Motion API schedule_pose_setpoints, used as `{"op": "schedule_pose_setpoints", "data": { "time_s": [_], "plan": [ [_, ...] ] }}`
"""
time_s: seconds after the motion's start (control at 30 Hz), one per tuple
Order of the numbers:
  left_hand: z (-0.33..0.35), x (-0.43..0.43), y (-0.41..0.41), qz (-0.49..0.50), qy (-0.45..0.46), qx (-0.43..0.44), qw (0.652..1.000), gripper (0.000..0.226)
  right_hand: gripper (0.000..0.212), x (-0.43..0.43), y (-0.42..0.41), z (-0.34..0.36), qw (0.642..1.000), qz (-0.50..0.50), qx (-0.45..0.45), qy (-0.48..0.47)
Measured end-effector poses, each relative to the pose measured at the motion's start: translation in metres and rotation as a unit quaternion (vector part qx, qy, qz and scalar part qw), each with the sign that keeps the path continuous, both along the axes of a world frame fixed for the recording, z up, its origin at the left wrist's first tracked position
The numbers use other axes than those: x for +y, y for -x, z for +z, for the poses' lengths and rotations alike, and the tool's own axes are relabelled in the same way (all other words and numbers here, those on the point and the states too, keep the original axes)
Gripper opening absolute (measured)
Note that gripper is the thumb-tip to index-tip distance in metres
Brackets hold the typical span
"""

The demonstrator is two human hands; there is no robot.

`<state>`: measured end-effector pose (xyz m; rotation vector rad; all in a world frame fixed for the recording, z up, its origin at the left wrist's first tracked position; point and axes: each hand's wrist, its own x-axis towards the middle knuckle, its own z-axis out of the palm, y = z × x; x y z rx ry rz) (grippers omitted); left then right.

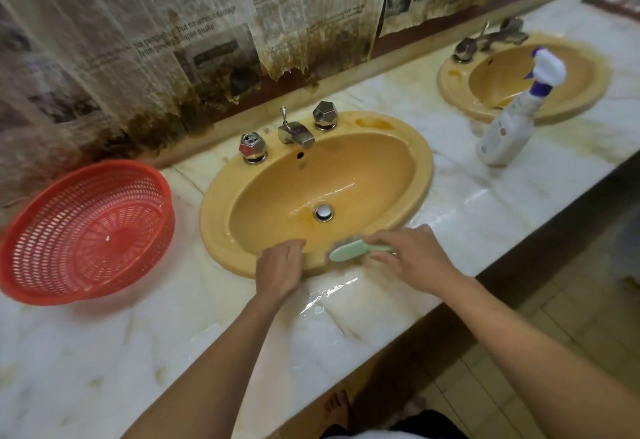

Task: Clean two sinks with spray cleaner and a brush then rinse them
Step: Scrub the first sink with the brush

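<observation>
Pale-green brush (349, 252) lies bristles-down on the front rim of the near yellow sink (215, 227), its handle gripped by the right hand (410, 258). The left hand (278, 267) rests on that rim just beside it, fingers bent; whether they hold anything I cannot tell. A spray bottle (509, 126) stands on the marble counter (138, 352) before the far sink (450, 92); a red basket (86, 230) sits left.

Below the countertop (173, 352) the person is wearing white and dark clothing (426, 423), foot (337, 407) bare; left hand (278, 265), right hand (412, 255) bare.
</observation>
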<state>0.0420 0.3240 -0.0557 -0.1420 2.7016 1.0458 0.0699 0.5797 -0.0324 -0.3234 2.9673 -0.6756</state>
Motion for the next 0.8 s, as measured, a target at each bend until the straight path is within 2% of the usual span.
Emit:
{"op": "schedule_pose_setpoints", "data": {
  "time_s": [0.1,0.13,0.2,0.3,0.4,0.57,0.67,0.73,0.8],
  "plan": [
    [-0.008,0.022,0.002,-0.061,0.028,-0.052,0.996,0.033,0.02,0.061,0.018,0.008,0.995,-0.084,-0.009,-0.043],
    [-0.011,0.031,0.002,-0.056,0.027,-0.049,0.997,0.032,0.018,0.076,0.023,0.01,0.993,-0.106,-0.003,-0.044],
    [-0.011,0.046,0.002,-0.043,0.039,-0.034,0.998,0.033,0.016,0.082,0.03,0.008,0.994,-0.107,-0.012,-0.022],
    [-0.006,0.063,0.007,-0.052,0.094,-0.029,0.994,0.043,0.018,0.049,0.033,-0.006,0.999,-0.007,-0.037,0.025],
    [-0.004,0.077,0.015,-0.042,0.116,-0.061,0.99,0.056,0.018,0.058,0.045,-0.008,0.998,0.055,-0.013,0.006],
    [0.001,0.104,0.018,0.009,0.138,-0.088,0.986,0.065,0.024,0.149,0.097,0.017,0.994,-0.089,-0.059,-0.024],
    [0.0,0.117,0.022,0.066,0.122,-0.091,0.986,0.063,0.028,0.117,0.108,0.024,0.992,-0.013,-0.066,-0.108],
    [-0.001,0.121,0.023,0.107,0.109,-0.092,0.984,0.057,0.029,0.075,0.097,0.024,0.989,0.068,-0.097,-0.09],
    [0.0,0.122,0.02,0.139,0.086,-0.079,0.983,0.051,0.027,0.057,0.09,0.03,0.984,0.107,-0.119,-0.08]
  ]
}}
